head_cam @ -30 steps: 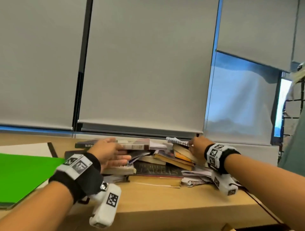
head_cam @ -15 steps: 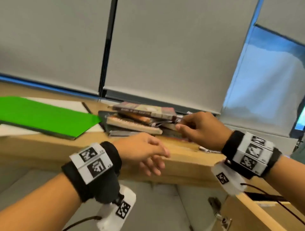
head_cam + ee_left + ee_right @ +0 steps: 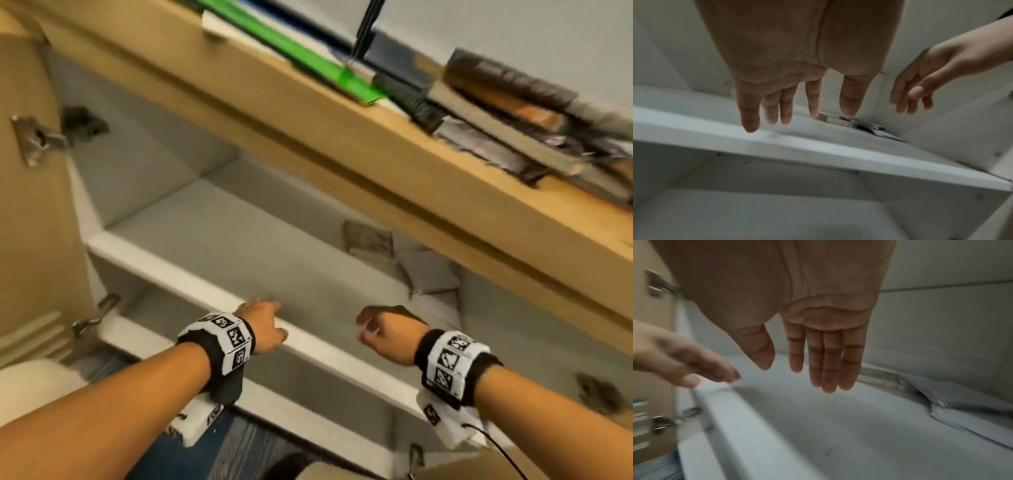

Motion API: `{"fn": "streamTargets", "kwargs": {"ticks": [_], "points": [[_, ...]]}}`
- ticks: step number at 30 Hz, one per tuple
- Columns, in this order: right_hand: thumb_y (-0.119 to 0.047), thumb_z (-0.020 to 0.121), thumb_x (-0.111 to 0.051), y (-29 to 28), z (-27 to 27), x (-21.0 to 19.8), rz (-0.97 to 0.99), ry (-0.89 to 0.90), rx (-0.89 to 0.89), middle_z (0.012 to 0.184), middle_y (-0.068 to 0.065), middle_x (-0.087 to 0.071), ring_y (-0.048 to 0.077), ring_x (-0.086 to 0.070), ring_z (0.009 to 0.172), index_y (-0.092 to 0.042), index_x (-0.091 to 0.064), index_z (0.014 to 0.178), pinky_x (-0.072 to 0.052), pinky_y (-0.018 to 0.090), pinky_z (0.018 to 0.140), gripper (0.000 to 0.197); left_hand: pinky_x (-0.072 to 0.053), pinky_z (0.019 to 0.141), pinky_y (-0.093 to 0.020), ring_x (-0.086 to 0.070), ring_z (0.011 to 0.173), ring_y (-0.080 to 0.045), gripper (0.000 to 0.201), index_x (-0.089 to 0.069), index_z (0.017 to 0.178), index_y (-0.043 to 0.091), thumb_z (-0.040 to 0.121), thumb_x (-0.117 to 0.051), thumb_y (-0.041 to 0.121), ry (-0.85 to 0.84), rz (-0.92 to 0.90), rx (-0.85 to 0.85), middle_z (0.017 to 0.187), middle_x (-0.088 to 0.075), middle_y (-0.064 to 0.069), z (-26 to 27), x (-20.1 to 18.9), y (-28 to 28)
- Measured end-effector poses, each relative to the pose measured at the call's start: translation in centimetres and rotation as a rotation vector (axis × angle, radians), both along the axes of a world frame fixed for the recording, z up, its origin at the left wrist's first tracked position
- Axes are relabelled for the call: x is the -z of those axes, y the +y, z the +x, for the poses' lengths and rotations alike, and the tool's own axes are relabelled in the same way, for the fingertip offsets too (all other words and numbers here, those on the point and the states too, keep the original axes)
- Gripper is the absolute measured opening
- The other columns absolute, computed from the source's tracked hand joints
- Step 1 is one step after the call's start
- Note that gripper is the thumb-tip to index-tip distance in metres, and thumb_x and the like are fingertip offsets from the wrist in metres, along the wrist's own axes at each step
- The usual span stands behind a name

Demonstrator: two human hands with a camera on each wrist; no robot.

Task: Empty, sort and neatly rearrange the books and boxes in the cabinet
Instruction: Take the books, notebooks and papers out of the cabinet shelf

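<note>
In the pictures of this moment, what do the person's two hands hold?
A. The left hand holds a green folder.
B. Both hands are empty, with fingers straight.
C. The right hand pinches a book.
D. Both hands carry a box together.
B: both wrist views show the left hand and the right hand open with straight fingers over the white shelf, grasping nothing; the remaining books lie untouched at the back.
</note>
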State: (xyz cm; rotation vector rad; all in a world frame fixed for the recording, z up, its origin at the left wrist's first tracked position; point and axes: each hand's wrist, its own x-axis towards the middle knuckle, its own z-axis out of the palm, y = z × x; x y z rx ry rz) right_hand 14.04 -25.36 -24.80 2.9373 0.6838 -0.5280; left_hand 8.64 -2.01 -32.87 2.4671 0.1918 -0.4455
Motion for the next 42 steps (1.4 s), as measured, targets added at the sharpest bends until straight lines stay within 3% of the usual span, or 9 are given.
{"fn": "streamTargets", "kwargs": {"ticks": [3,5,7,10,21,25,32,38,42], "points": [[-0.046,0.094,-0.054,0.1,5.5,3.0,0.004,-0.003,0.138,0.138,0.005,-0.055,0.022,-0.054,0.124,-0.026,-0.046,0.138,-0.041,0.027,0.102,0.049,-0.006,0.120,-0.050,-0.007,0.149,-0.029,0.071,-0.024,0.151,0.031,0.090,-0.048,0.058,0.007,0.113,0.003,0.160,-0.015,-0.009,1.3,3.3,0.3],[-0.048,0.096,-0.050,0.7,9.3,4.8,-0.054,-0.032,0.169,0.146,0.008,-0.046,0.027,-0.048,0.130,-0.022,-0.034,0.147,-0.039,0.032,0.105,0.059,0.014,0.115,-0.057,0.010,0.149,-0.030,0.072,-0.016,0.152,0.037,0.089,-0.038,0.064,-0.005,0.210,0.066,0.162,-0.007,-0.009,2.1,5.2,0.4],[-0.049,0.097,-0.048,1.5,13.0,6.6,-0.094,-0.056,0.182,0.152,0.010,-0.038,0.029,-0.042,0.135,-0.018,-0.024,0.152,-0.036,0.035,0.107,0.068,0.026,0.109,-0.059,0.030,0.143,-0.031,0.077,0.002,0.152,0.043,0.088,-0.031,0.070,-0.064,0.274,0.122,0.161,0.018,-0.009,2.5,7.1,0.4],[-0.048,0.097,-0.048,2.7,17.8,9.1,-0.083,-0.076,0.214,0.157,0.013,-0.028,0.031,-0.032,0.142,-0.011,-0.017,0.154,-0.028,0.037,0.113,0.075,0.030,0.106,-0.058,0.041,0.136,-0.032,0.079,0.014,0.149,0.045,0.086,-0.026,0.073,-0.138,0.297,0.147,0.151,0.038,-0.009,2.7,8.5,0.4],[-0.056,0.090,-0.051,6.7,28.6,13.6,0.078,-0.245,0.386,0.155,0.021,-0.024,0.040,-0.028,0.140,-0.012,-0.010,0.154,-0.028,0.051,0.113,0.088,0.031,0.105,-0.056,0.044,0.134,-0.031,0.077,0.018,0.148,0.045,0.089,-0.025,0.071,-0.096,0.307,0.182,0.148,0.044,-0.007,3.0,8.0,0.3],[-0.064,0.087,-0.049,6.4,29.2,13.9,0.079,-0.223,0.458,0.157,0.020,-0.019,0.037,-0.022,0.144,-0.003,-0.014,0.152,-0.024,0.051,0.115,0.096,0.033,0.104,-0.056,0.047,0.132,-0.030,0.077,0.021,0.146,0.047,0.089,-0.024,0.071,-0.041,0.320,0.198,0.146,0.047,-0.005,3.0,7.8,0.3],[-0.069,0.084,-0.047,5.4,27.4,13.3,0.118,-0.145,0.394,0.160,0.015,-0.016,0.034,-0.021,0.146,-0.006,-0.013,0.154,-0.023,0.046,0.118,0.100,0.031,0.105,-0.056,0.047,0.132,-0.028,0.077,0.024,0.144,0.049,0.089,-0.024,0.073,0.024,0.354,0.215,0.144,0.049,-0.004,3.2,7.1,0.1],[-0.067,0.083,-0.051,6.6,20.4,12.6,0.120,-0.133,0.201,0.160,0.013,-0.018,0.029,-0.022,0.146,-0.007,-0.015,0.153,-0.023,0.039,0.118,0.099,0.025,0.109,-0.057,0.040,0.138,-0.028,0.078,0.021,0.145,0.050,0.087,-0.025,0.075,0.024,0.360,0.211,0.148,0.044,-0.002,3.2,7.0,0.1],[-0.065,0.084,-0.050,8.2,12.6,11.8,0.120,-0.110,0.083,0.161,0.009,-0.014,0.026,-0.015,0.148,-0.010,-0.014,0.153,-0.023,0.043,0.118,0.095,0.021,0.113,-0.052,0.032,0.143,-0.024,0.081,0.015,0.150,0.041,0.088,-0.025,0.075,0.023,0.326,0.143,0.154,0.034,0.002,3.0,6.5,0.1]]}}
